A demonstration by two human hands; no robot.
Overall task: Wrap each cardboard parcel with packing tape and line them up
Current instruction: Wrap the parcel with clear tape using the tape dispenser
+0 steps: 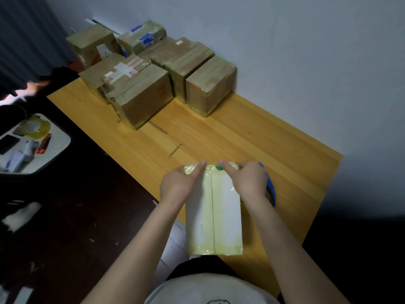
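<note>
Head view: left hand (178, 185) and right hand (248, 182) grip the far end of the taped white parcel (215, 218), thumbs on top, near table (252, 137) edge, blue tape dispenser (271, 189) just behind right hand, wrapped brown parcels (140, 93) grouped at far end.

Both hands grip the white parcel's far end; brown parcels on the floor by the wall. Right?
No. Head view: brown parcels sit on the table by the wall, not the floor. The left hand and right hand do grip the white parcel's far end.
</note>
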